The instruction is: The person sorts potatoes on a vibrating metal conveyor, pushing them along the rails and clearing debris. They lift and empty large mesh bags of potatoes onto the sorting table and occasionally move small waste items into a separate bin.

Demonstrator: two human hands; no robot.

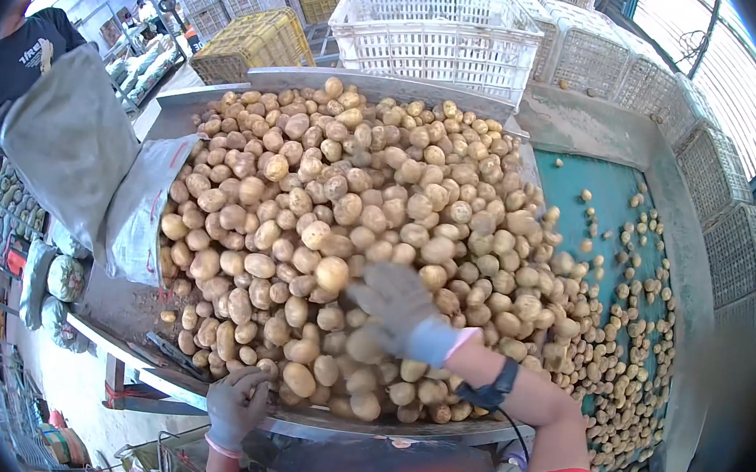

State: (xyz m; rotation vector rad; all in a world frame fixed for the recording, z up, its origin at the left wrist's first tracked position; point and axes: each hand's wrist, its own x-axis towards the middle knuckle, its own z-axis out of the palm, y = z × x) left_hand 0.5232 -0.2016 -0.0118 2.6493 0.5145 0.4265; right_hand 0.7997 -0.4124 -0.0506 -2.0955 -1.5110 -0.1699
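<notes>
Potatoes (308,202) are filling the ctr of the frame, heaped on a metal table (314,429), & spreading down the R side of the frame onto a green belt (558,176). The R hand (403,309), gloved in grey, is reaching in from lower R & lying over the heap just below ctr; its fingers are pointing to upper L & blurring, so can't tell how wide they are or if they're gripping a potato. A dark wristband (492,388) is circling that wrist. The L hand (237,404), also gloved, is sitting at the table's near edge, lower L of ctr, fingers curling inward, close to the nearest potatoes; can't tell if it's holding anything. Upper L, a co-worker (27,52) in a dark tee is touching a grey sack (73,143). Top ctr, a white crate (432,50) is standing behind the heap, w/ a yellow crate (255,47) to its L.
</notes>
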